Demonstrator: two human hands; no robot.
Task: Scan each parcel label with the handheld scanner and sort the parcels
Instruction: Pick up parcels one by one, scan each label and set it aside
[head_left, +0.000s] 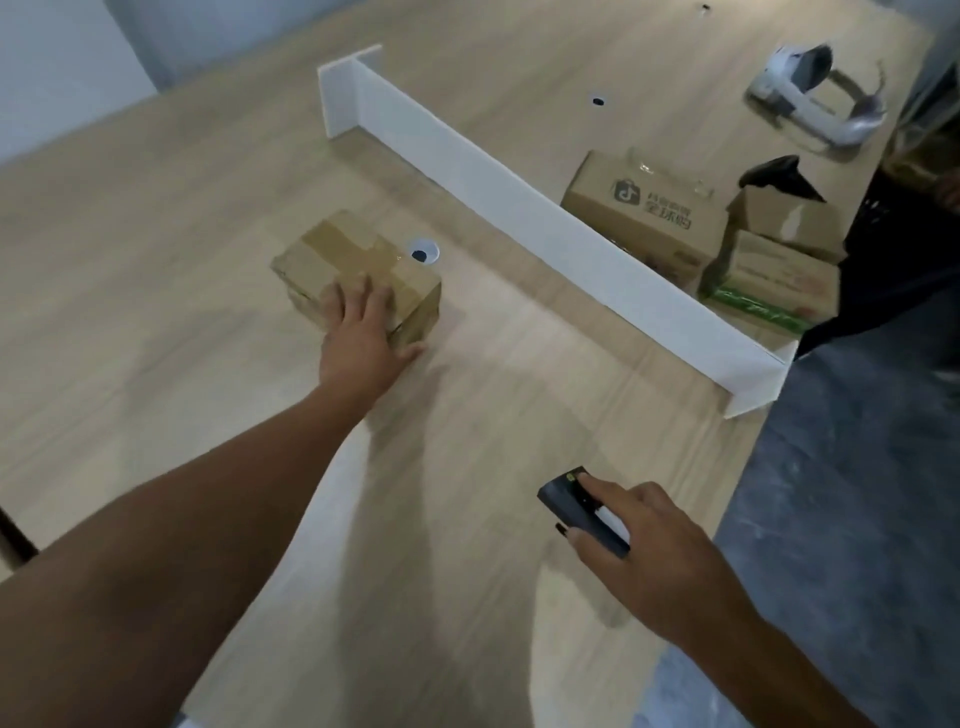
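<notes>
Nearest the camera, the right hand (644, 540) grasps the dark handheld scanner (579, 512) above the bench (156, 291), close to its right edge, index finger laid along the top and thumb beneath. Farther out, the left hand (361, 338) lies flat and spread on the near top of a small taped parcel (353, 265), clenching nothing; that parcel sits on the bench toward its middle, just beside a round cable hole (423, 253). Beyond it a white divider (519, 208) runs slantwise across the bench. Behind the divider, by the right edge, three more cardboard parcels (644, 218) crowd together. A white headset (810, 98) rests near the far right corner.
</notes>
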